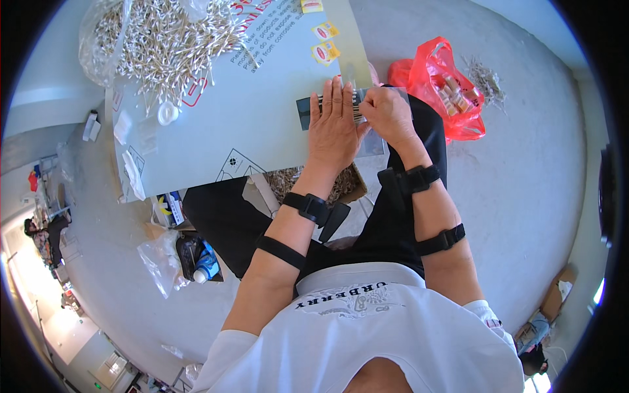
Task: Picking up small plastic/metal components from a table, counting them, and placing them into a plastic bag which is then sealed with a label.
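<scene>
Pressing flat over a row of cotton swabs (357,108), your left fingers (336,97) are stretched out and close together, while your right fingers (372,103) curl in tightly at the row's right end; whether they pinch anything you cannot tell from here, as the knuckles hide the tips. The swabs show in the gap between your two sets of fingers, with a dark flat piece (303,114) sticking out just left of the left ones. A clear plastic sheet (375,145) spreads below and to the right of your right fingers.

Expect the swabs to be very light, with stiff thin sticks and soft ends, and likely to roll apart once you ease the flat pressure. Take them by the sticks, as a row, so the tips aren't crushed. The plastic should be floppy and slippery; hold it near a corner.

Mind the right edge of the surface (249,131): it runs close beneath your right fingers, and the sheet reaches past it, above your knee. Your widest room lies left of your left fingers, as far as the loose swab heap (177,56) at upper left. Above your fingers lie small yellow labels (325,52); beyond the edge, to their right, sits a red bag (432,65).
</scene>
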Tool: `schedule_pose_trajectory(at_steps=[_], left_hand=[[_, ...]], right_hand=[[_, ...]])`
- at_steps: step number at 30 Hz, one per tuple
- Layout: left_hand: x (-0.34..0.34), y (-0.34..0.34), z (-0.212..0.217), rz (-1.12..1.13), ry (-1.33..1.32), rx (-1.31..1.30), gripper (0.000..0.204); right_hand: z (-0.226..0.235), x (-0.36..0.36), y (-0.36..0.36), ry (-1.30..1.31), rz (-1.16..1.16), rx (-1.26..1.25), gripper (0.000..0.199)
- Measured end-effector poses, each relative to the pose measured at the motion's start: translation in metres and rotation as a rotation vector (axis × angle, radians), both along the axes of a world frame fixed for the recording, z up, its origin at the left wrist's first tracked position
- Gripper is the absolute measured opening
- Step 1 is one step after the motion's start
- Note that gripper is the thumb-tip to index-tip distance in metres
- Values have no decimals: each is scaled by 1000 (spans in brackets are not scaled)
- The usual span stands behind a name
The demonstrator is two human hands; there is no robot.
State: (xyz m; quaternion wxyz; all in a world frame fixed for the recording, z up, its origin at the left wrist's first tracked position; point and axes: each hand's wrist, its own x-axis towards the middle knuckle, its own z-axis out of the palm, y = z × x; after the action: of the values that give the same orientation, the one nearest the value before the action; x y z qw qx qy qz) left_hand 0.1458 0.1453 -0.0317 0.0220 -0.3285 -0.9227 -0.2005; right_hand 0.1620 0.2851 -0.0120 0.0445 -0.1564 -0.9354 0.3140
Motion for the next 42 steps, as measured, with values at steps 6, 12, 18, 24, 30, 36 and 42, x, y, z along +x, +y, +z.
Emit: schedule_pose_trajectory(at_steps=[6,12,18,24,30,36,42], left_hand=[[2,-4,0,-49,-25,7,76],[3,-12,0,-123,-22,-14,76],[-3,-2,1,-139,-5,28,76],[-10,-2,-3,-96,-187,451,70],[-6,5,-4,154,-177,735,60],[-8,20,-7,153,-290,889,59],[-15,30,-5,40,-346,813,58]], right_hand=[[-5,3,1,20,-31,-31,15],[2,7,-6,-20,-71,-34,20],[5,4,-5,0,21,83,20],[-2,12,7,217,34,-36,16],[-43,28,24,492,-607,-782,30],[-42,27,16,235,-598,-1413,18],[-45,24,12,250,-561,-1318,12]])
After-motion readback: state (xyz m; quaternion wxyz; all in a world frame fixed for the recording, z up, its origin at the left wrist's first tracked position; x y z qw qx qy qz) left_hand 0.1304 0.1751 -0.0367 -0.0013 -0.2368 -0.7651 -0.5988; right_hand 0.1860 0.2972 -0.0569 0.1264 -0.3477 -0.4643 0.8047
